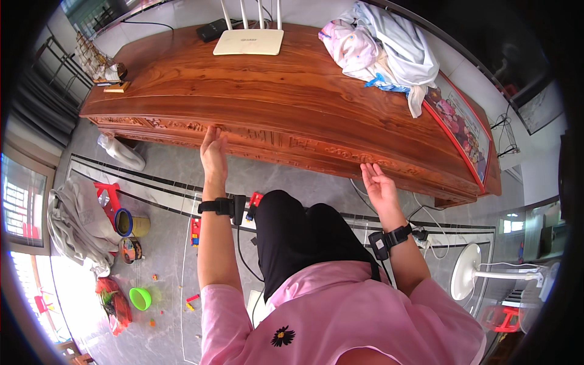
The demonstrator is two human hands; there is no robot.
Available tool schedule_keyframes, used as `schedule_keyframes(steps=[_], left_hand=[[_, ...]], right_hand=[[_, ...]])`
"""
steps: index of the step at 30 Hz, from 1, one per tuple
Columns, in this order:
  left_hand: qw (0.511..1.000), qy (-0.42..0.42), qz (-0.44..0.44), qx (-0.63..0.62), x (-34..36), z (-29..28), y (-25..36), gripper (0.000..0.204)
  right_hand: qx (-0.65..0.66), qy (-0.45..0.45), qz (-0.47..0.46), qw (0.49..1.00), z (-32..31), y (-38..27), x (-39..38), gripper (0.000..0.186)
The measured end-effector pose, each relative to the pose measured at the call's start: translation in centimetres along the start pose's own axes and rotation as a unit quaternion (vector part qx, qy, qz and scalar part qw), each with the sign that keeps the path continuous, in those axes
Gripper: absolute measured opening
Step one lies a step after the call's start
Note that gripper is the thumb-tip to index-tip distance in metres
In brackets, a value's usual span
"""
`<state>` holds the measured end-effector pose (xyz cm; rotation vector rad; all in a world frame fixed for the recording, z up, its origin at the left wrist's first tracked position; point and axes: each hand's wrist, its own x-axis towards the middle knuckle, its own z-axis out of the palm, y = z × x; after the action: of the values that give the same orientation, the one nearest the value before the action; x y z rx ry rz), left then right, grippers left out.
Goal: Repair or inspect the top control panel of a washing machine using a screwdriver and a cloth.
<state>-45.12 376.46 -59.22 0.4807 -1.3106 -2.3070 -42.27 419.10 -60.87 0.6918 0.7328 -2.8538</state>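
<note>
My left hand [213, 152] reaches up to the carved front of the long wooden cabinet [274, 79], fingers straight and fairly close, holding nothing; its fingertips appear to rest on the carving. My right hand [380, 188] is farther right, palm up with fingers slightly curled and apart, at the cabinet's front; I cannot tell whether it touches. Both wrists wear black straps with small devices. On the cabinet top are a white router [246, 42], a model ship [100, 67], a bundle of pale cloth [389, 55] and a red-framed picture board [456, 128].
On the floor at left lie grey cloth [76, 225], cans, a green bowl [140, 298], a red bag and small toys; a white bottle [118, 152] is beside the cabinet. Cables run under it at right, near a white fan-like stand [465, 271].
</note>
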Motion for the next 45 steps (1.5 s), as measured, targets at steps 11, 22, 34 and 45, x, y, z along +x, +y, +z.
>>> schedule_keyframes(steps=[11,22,34,45], left_hand=[[0.939,-0.284,-0.171,0.088,-11.0,6.2,-11.3,0.043],[0.878,-0.053,-0.417,-0.229,-13.0,16.1,-16.8,0.043],[0.9,-0.017,-0.399,-0.172,-13.2,17.3,-16.3,0.038],[0.901,-0.051,-0.419,-0.101,-12.5,16.5,-14.4,0.033]], right_hand=[[0.163,0.081,0.024,0.983,4.0,1.3,0.4,0.051],[0.141,0.17,0.085,0.972,5.1,0.5,2.3,0.041],[0.022,0.111,0.059,0.992,3.7,0.7,4.6,0.049],[-0.032,0.071,0.083,0.993,4.9,-1.2,1.2,0.043]])
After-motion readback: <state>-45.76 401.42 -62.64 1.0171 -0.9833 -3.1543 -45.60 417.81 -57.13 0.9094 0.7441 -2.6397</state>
